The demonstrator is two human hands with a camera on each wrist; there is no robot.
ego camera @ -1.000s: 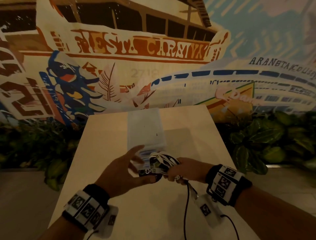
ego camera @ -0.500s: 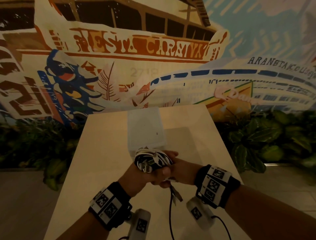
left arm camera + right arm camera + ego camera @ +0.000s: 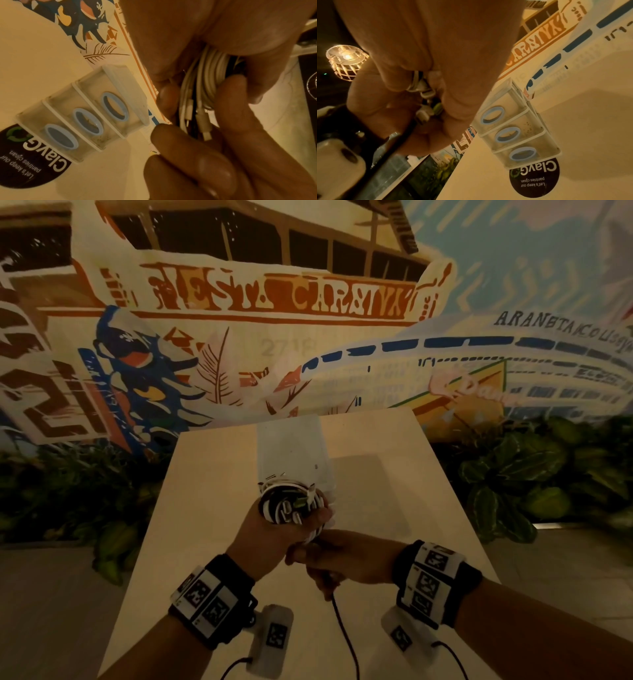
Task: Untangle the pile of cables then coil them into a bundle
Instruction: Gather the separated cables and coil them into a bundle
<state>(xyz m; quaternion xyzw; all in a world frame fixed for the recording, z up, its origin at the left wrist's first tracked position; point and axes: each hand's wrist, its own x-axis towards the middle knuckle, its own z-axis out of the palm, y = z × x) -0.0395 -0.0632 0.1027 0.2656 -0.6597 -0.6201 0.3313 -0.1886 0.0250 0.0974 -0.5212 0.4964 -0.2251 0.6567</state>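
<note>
A coiled bundle of white and black cables is being held above the pale beige worktop, just in front of a clear plastic three-compartment container, by the left hand, whose fingers are being curled round the white loops with the plug ends lying between them. The right hand is being kept touching the left from below and to the right, fist-like, with its fingers closed round a black cable tail and several connector ends. Both forearms are being angled inward so that the hands are meeting over the middle of the worktop.
</note>
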